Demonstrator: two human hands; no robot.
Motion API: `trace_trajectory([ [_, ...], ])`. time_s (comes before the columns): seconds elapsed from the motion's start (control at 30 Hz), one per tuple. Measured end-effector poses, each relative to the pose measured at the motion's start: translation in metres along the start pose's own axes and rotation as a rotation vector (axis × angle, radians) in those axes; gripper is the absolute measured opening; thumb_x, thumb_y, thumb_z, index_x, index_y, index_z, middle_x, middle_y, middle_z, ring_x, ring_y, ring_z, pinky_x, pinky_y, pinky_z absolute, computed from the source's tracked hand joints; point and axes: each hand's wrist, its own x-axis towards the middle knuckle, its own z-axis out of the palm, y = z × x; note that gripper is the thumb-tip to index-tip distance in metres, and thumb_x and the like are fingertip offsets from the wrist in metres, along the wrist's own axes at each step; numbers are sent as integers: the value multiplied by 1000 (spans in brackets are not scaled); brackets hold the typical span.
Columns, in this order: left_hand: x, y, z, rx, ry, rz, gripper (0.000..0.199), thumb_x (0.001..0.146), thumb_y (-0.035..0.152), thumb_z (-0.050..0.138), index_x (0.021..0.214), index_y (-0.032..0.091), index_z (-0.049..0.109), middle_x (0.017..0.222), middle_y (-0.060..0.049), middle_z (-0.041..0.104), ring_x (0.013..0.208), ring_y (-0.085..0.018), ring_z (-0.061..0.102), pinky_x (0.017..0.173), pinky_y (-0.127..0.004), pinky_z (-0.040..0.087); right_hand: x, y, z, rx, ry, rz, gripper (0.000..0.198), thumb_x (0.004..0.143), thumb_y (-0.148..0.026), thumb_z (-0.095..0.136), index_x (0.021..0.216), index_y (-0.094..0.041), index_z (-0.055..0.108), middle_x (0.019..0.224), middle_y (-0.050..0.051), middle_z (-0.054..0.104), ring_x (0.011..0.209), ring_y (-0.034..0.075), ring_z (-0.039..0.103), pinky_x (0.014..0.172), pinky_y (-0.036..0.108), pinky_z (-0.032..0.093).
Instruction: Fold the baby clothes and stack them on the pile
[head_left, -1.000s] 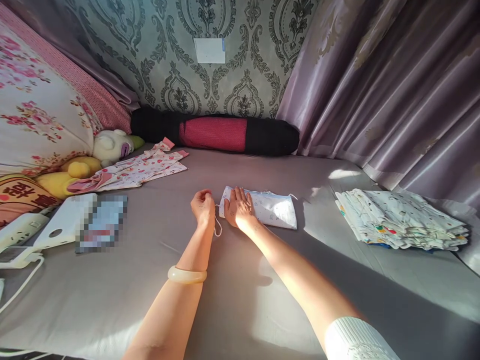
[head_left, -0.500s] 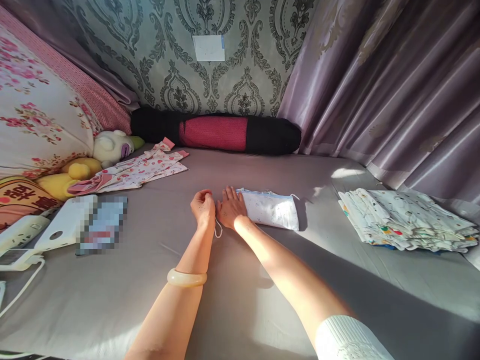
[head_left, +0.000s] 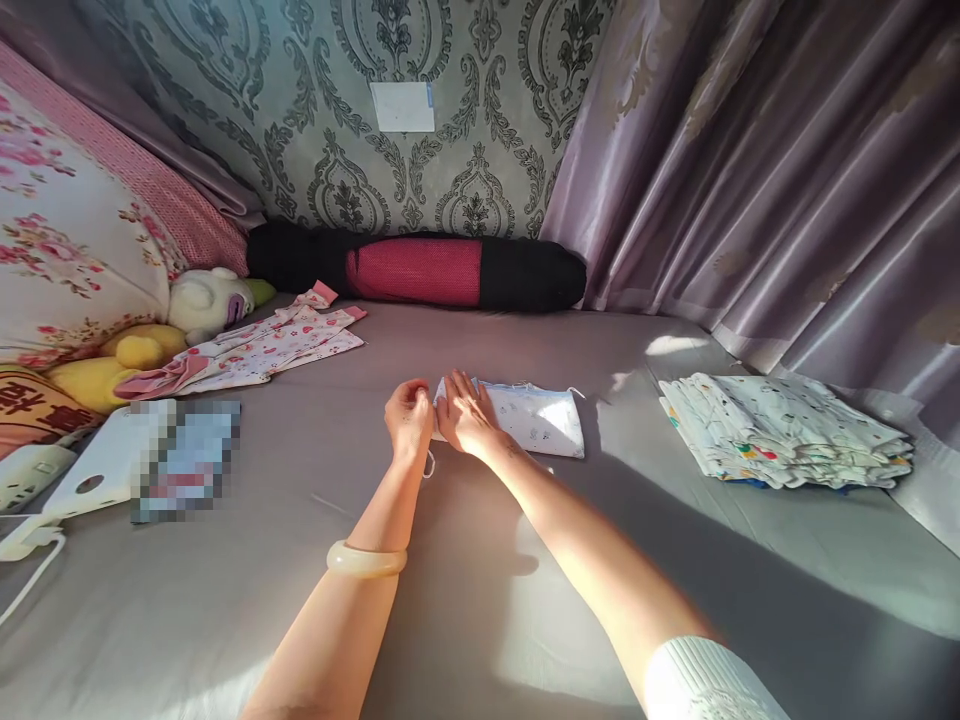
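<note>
A folded white cloth with small dark prints and a pale blue edge (head_left: 544, 418) lies in the middle of the bed, with thin white ties at its far side. My right hand (head_left: 466, 412) presses down on its left part, palm down and fingers stretched out. At the cloth's left end my left hand (head_left: 409, 415) is closed in a pinch, its fingertips partly hidden. A white tie (head_left: 429, 466) hangs in a loop below that hand, which wears a pale bangle (head_left: 367, 560) farther up the arm.
Folded printed cloths (head_left: 787, 430) are stacked on the right. Leftward lie a pink-trimmed printed garment (head_left: 277, 345), plush toys (head_left: 206, 303), a white device (head_left: 112, 460), a blurred packet (head_left: 191, 460) and a power strip (head_left: 34, 475). A black-and-red roll (head_left: 412, 270) lines the wall.
Both hands have shifted slightly right over the bed. The cloth's left end now shows between them. The whole view has swung a little to the right.
</note>
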Motion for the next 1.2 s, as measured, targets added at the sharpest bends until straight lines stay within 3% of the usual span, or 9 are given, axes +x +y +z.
trace_trajectory([
  [0.23, -18, 8, 4, 383, -250, 453, 36, 84, 18, 46, 115, 18, 64, 106, -8, 74, 98, -22, 68, 93, -39, 50, -29, 36, -12, -77, 37, -2, 55, 101, -28, 24, 150, -4, 38, 159, 16, 31, 148, 28, 24, 120, 51, 18],
  [0.37, -24, 5, 9, 690, -468, 624, 46, 85, 11, 44, 128, 19, 59, 132, -10, 65, 126, -24, 57, 110, -43, 39, -32, 47, -13, -70, -3, 31, 56, 102, -29, 23, 151, -7, 37, 160, 13, 30, 149, 26, 22, 121, 50, 15],
  [0.5, -25, 4, 14, 873, -600, 618, 47, 95, 18, 36, 138, 17, 52, 147, -9, 52, 142, -25, 40, 118, -47, 28, -32, 53, -8, -54, -4, 15, 54, 101, -28, 24, 149, -11, 40, 158, 9, 35, 148, 25, 24, 122, 49, 14],
  [0.7, -27, 11, 15, 985, -683, 539, 50, 100, 28, 27, 147, 19, 44, 155, -6, 42, 147, -24, 32, 121, -50, 23, -31, 56, -1, -21, 42, 4, 50, 100, -26, 27, 146, -14, 45, 154, 8, 43, 145, 24, 31, 120, 46, 19],
  [1.03, -28, 9, 17, 996, -651, 551, 47, 101, 30, 26, 143, 23, 48, 154, -5, 44, 146, -23, 33, 119, -52, 24, -34, 54, -14, 33, -49, 46, 53, 102, -27, 23, 150, -11, 38, 158, 9, 36, 148, 23, 25, 121, 43, 18],
  [1.2, -31, 9, 18, 971, -563, 664, 46, 102, 35, 25, 131, 21, 58, 145, -10, 54, 141, -27, 41, 119, -58, 20, -45, 62, -21, 27, -30, 155, 54, 103, -30, 20, 151, -9, 34, 160, 11, 31, 149, 23, 22, 121, 45, 16],
])
